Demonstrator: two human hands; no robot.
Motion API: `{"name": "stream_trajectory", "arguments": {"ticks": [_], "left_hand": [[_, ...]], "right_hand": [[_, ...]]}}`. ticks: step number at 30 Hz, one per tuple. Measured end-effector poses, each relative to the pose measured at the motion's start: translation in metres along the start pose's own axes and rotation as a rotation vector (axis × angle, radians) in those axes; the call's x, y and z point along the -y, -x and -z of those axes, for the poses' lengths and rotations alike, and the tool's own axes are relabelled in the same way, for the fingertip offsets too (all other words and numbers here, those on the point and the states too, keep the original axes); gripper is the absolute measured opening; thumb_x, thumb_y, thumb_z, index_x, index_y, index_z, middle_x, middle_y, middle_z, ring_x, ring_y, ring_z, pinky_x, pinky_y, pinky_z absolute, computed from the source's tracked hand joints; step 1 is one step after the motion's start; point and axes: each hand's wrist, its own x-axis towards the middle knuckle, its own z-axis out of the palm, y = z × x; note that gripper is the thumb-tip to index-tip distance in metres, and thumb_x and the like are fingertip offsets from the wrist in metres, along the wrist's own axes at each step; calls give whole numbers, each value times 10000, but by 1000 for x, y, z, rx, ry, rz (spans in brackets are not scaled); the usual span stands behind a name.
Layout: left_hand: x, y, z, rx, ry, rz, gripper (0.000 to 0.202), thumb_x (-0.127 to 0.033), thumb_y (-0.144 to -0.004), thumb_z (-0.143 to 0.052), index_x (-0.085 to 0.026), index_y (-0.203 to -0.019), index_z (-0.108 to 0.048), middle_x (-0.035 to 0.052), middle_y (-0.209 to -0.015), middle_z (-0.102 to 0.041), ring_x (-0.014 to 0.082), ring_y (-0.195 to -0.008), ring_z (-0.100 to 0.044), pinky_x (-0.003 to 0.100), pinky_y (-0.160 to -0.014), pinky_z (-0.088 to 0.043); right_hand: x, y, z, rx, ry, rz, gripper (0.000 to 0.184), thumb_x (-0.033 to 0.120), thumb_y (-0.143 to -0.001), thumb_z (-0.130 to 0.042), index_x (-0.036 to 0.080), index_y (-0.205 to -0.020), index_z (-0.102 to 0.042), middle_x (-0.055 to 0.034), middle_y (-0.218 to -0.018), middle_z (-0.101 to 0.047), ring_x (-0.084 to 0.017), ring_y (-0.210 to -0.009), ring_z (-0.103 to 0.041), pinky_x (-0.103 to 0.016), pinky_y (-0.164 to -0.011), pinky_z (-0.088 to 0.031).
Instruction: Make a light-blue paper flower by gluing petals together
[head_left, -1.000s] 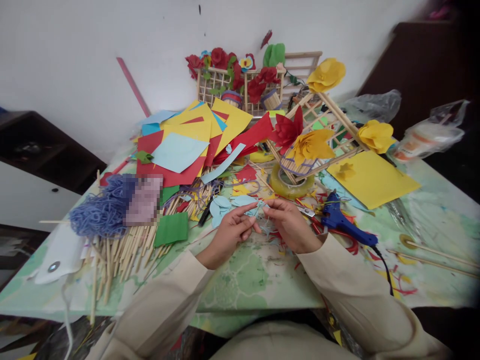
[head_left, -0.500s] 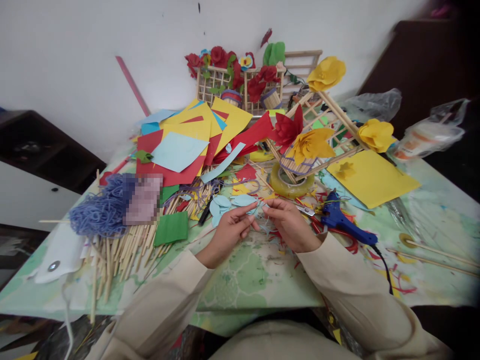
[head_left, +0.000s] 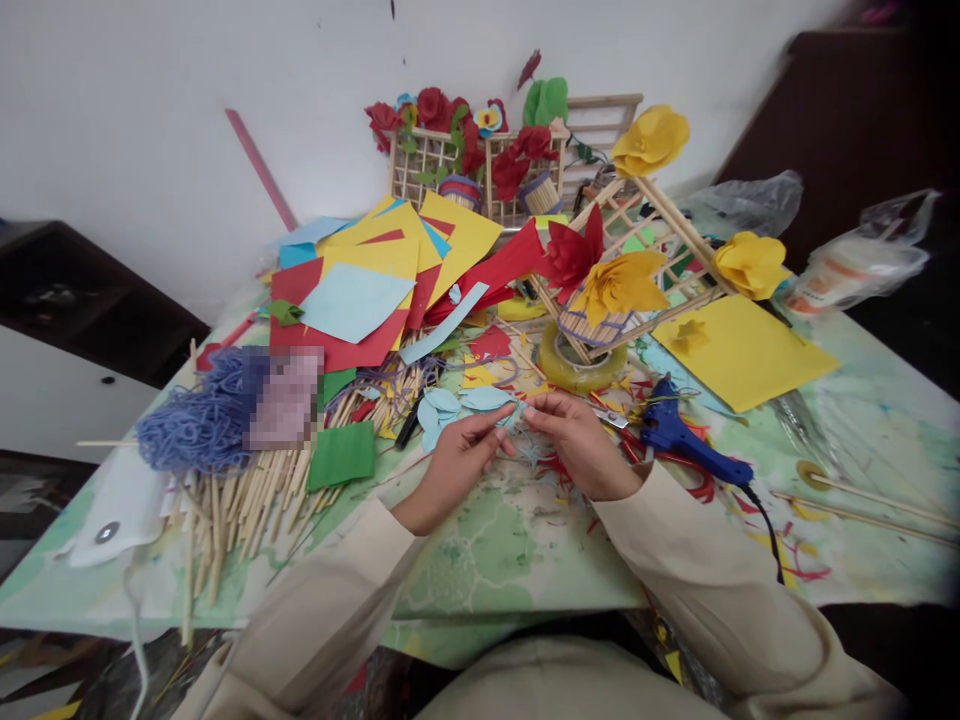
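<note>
Left hand [head_left: 459, 468] and right hand [head_left: 581, 447], pinching a small blue paper piece [head_left: 517, 411] over the table [head_left: 480, 580]; blue petals [head_left: 439, 406] near. Rightward: scissors [head_left: 612, 417], glue gun [head_left: 686, 440]. Behind: tape roll [head_left: 559, 372]. Cup [head_left: 840, 278]: orange print, illegible.

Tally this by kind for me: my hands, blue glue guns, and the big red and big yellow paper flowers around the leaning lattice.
Hands (left hand, right hand): 2
Blue glue gun: 1
Big red flower: 1
Big yellow flowers: 3
Total: 7

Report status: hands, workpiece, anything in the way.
Left grip and right grip pinching small light-blue paper. Light-blue cutouts just beyond left grip. Scissors, glue gun close by right grip.
</note>
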Motion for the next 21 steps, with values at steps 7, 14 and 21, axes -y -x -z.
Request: {"name": "stream_trajectory", "arguments": {"ticks": [7, 14, 21], "left_hand": [[-4, 2, -2, -55, -162, -122, 373, -266, -817, -585, -201, -1176, -662, 26, -692, -679, 148, -614, -533, 251, -602, -416], [1, 2, 1, -64, -464, -317, 418, -157, -838, -495, -234, -1228, -627, 36, -789, -705, 165, -715, -591, 291, -759, -443], [4, 4, 1, -56, -584, -360, 428, -135, -816, -507, -239, -1210, -639, 54, -811, -704, 192, -770, -609, 317, -783, -444]], "right_hand": [[2, 2, -1, 45, 22, -21, 247, 397, -625, -745, 176, -657, -640, 12, -655, -582, -124, -646, -475, -292, -683, -354], [5, 4, -4, 31, 26, -23, 275, 401, -581, -780, 181, -663, -637, 12, -671, -593, -129, -662, -495, -293, -699, -366], [4, 5, -5, -11, 118, -37, 292, 433, -606, -766, 188, -688, -631, 7, -678, -614, -131, -626, -490, -289, -622, -351]]}}
